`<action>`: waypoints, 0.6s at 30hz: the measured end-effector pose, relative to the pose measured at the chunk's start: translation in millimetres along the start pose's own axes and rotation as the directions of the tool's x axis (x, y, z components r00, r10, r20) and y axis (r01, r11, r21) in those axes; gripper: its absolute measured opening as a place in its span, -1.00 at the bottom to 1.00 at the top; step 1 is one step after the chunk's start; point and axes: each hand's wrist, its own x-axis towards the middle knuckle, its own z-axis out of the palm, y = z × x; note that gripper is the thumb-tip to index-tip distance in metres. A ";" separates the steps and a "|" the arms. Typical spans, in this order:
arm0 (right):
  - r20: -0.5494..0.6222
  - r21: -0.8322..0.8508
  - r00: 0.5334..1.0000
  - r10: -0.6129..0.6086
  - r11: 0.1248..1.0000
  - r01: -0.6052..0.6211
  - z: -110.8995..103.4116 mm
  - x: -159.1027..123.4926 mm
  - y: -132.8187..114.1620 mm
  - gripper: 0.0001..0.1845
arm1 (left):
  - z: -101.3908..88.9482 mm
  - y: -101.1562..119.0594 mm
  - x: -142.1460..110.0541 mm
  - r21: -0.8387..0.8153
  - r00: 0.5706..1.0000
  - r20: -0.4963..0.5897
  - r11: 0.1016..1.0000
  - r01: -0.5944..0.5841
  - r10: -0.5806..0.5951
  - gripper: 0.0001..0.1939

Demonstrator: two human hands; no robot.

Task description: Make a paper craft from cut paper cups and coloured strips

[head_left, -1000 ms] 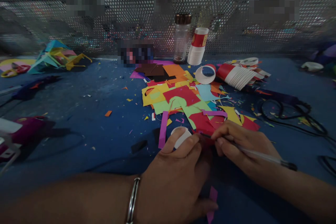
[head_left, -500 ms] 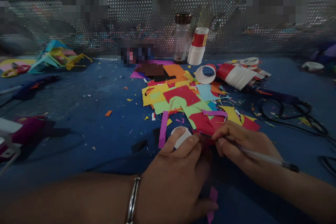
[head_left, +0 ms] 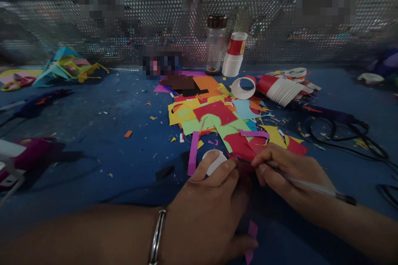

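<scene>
My left hand (head_left: 205, 211), palm down with a silver bangle at the wrist, has its bent fingers over a white round disc (head_left: 216, 163) and holds it on the table. Its thumb reaches out over a purple paper strip (head_left: 251, 232). In my right hand (head_left: 289, 178) is a pen (head_left: 311, 186) with a clear barrel and a dark end. The pen's tip is close to my left fingertips, at a piece of red paper (head_left: 239, 145). What lies under my left palm is hidden.
Coloured paper scraps (head_left: 214, 112) spread ahead of my hands. Behind them stand a glass bottle (head_left: 214, 49) and stacked paper cups (head_left: 234, 56); another cup stack (head_left: 280, 89) lies sideways. Dark corded tools lie right (head_left: 329, 114) and left (head_left: 37, 103). A perforated metal screen (head_left: 264, 8) rises behind.
The pen in my right hand has shifted very slightly, its rear end a little to the right and down. My left hand and the disc stay in place.
</scene>
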 end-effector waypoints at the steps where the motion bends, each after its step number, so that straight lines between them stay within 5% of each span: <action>1: -0.002 0.001 1.000 0.004 1.000 -0.004 0.1 -0.1 -0.3 -0.81 | 0.6 0.1 -0.3 0.002 1.000 -0.001 1.000 0.000 0.000 -0.26; 18: 0.000 0.004 0.999 0.047 0.999 -0.047 -0.9 -1.3 -5.1 -0.79 | 1.7 0.1 -0.7 -0.001 1.000 0.007 1.000 -0.007 0.007 -0.26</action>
